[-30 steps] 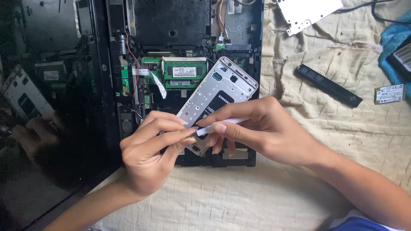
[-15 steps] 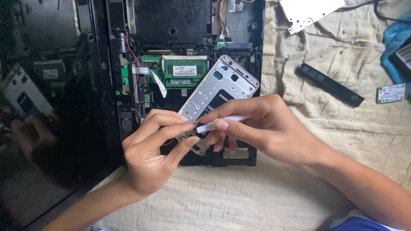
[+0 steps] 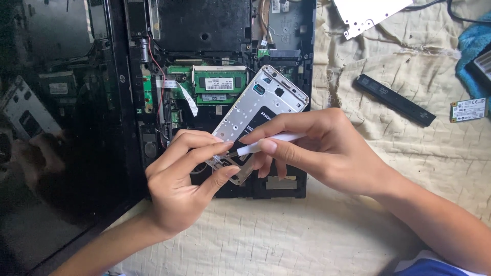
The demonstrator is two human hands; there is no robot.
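We are holding one opened phone at frame centre, above the stripped laptop base. Our left hand is pinching the phone's lower end, thumb beneath and fingers on top, closed firmly on the frame. Our right hand is gripping one white-handled tool pen-fashion, fingers closed round it, tip meeting the phone's lower edge.

Progress, as we judge it: the phone's back cover is already off, with metal mid-frame and one dark battery exposed; the internals are still seated, so most disassembly is remaining. The laptop is likewise standing open, one green memory module showing.

Count on the cloth: one black bezel strip right of centre, one small green card at the right edge, one metal bracket at the upper right.
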